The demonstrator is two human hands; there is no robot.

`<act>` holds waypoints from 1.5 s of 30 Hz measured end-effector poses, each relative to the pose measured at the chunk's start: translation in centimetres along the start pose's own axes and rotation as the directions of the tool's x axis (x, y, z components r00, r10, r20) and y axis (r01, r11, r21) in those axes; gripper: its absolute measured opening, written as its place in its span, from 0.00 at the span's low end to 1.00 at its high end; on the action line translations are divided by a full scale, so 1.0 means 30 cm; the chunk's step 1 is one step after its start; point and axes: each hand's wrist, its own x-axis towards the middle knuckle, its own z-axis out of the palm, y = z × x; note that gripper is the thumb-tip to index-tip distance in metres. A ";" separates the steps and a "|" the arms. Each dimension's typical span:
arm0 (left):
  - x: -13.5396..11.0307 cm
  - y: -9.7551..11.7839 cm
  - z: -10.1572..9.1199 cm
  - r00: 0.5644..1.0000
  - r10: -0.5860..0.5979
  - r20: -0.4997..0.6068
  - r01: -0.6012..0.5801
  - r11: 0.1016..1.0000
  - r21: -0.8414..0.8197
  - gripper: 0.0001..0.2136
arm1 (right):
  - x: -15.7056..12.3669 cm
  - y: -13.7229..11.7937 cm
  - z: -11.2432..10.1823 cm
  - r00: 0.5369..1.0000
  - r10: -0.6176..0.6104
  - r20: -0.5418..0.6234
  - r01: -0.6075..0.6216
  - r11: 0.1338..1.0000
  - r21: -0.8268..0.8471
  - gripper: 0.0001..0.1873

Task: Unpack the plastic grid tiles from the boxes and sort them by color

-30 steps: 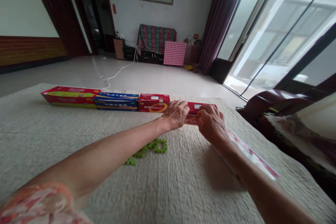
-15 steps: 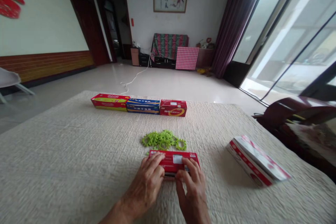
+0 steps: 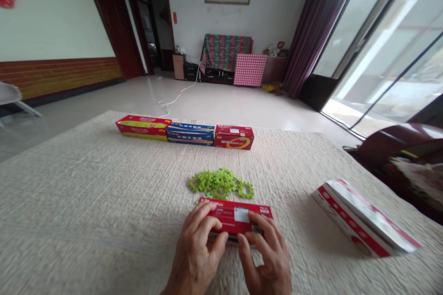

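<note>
A long red cardboard box [image 3: 238, 221] with a white label lies on the quilted cover right in front of me. My left hand [image 3: 199, 239] grips its left part, fingers across the top and thumb at the near edge. On the right part rests my right hand [image 3: 265, 249], fingers bent over the top, thumb by the front edge close to the other thumb. A thin dark gap shows along the box's near side, partly hidden by the thumbs. Just beyond the box sits a heap of green toothed plastic pieces [image 3: 218, 182], some joined in a ring.
At the far side stand a red-and-yellow box [image 3: 143, 126], a blue box [image 3: 190, 134] and a red box [image 3: 234, 137] in a row. A white-and-red carton [image 3: 363, 221] lies slanted at the right. All rest on the cream quilted cover [image 3: 86, 184].
The camera view has shifted, so the surroundings appear moved slightly. Both hands stay on the red box; their thumbs have come back a little towards the near edge.
</note>
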 end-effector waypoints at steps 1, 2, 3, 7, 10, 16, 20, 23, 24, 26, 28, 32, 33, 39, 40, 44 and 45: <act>-0.002 -0.001 0.005 1.000 -0.024 -0.011 0.024 1.000 -0.005 0.06 | 0.001 0.000 -0.002 1.000 0.004 0.007 -0.004 1.000 0.005 0.02; -0.002 -0.001 0.008 0.999 -0.041 -0.017 0.041 0.999 -0.010 0.09 | 0.004 -0.002 -0.006 1.000 0.008 0.018 -0.008 1.000 0.014 0.03; -0.002 -0.001 0.011 0.999 -0.051 -0.016 0.050 0.999 -0.016 0.14 | 0.009 -0.006 -0.011 0.999 0.021 0.031 -0.022 0.999 0.029 0.03; -0.010 0.003 0.015 0.996 -0.081 0.021 0.082 0.996 -0.035 0.24 | 0.037 -0.033 -0.037 0.972 0.213 0.103 -0.223 0.970 0.100 0.05; -0.023 0.005 0.016 0.994 -0.107 0.034 0.108 0.994 -0.033 0.26 | 0.052 -0.045 -0.050 0.921 0.342 0.187 -0.368 0.921 0.127 0.19; -0.042 -0.014 0.017 0.993 -0.101 0.068 0.102 0.995 -0.017 0.28 | 0.045 -0.023 -0.050 0.881 0.396 0.260 -0.436 0.892 0.118 0.29; -0.034 -0.013 0.008 0.992 -0.090 0.083 0.091 0.996 -0.014 0.27 | 0.057 -0.004 -0.075 0.873 0.367 0.322 -0.418 0.902 0.105 0.29; -0.020 0.005 -0.004 0.992 -0.102 0.067 0.103 0.995 -0.011 0.26 | 0.070 0.013 -0.100 0.893 0.296 0.339 -0.356 0.925 0.130 0.27; -0.016 0.011 -0.008 0.993 -0.104 0.064 0.104 0.994 -0.012 0.26 | 0.073 0.019 -0.107 0.897 0.275 0.345 -0.338 0.931 0.137 0.27; -0.010 0.019 -0.015 0.992 -0.103 0.075 0.104 0.995 -0.012 0.27 | 0.073 0.032 -0.118 0.904 0.237 0.357 -0.305 0.941 0.147 0.25; -0.008 0.018 -0.022 0.990 -0.093 0.102 0.095 0.995 -0.010 0.27 | 0.073 0.041 -0.125 0.912 0.203 0.356 -0.273 0.948 0.161 0.22; -0.006 0.004 -0.039 0.989 -0.091 0.114 0.095 0.995 -0.025 0.26 | 0.084 0.045 -0.137 0.915 0.169 0.366 -0.250 0.950 0.185 0.15; -0.005 0.001 -0.044 0.990 -0.092 0.111 0.097 0.995 -0.034 0.25 | 0.088 0.045 -0.141 0.914 0.166 0.369 -0.249 0.949 0.191 0.14; 0.007 -0.003 -0.070 0.985 -0.111 0.135 0.118 0.992 -0.046 0.24 | 0.107 0.059 -0.151 0.911 0.194 0.365 -0.276 0.942 0.189 0.15; 0.010 -0.004 -0.074 0.984 -0.113 0.140 0.120 0.992 -0.049 0.24 | 0.109 0.061 -0.152 0.909 0.216 0.357 -0.291 0.941 0.174 0.17; 0.018 -0.011 -0.087 0.981 -0.124 0.149 0.135 0.988 -0.070 0.22 | 0.116 0.058 -0.148 0.905 0.298 0.304 -0.349 0.929 0.127 0.22; 0.019 -0.013 -0.090 0.980 -0.127 0.153 0.139 0.987 -0.075 0.21 | 0.117 0.056 -0.146 0.903 0.313 0.295 -0.363 0.923 0.132 0.21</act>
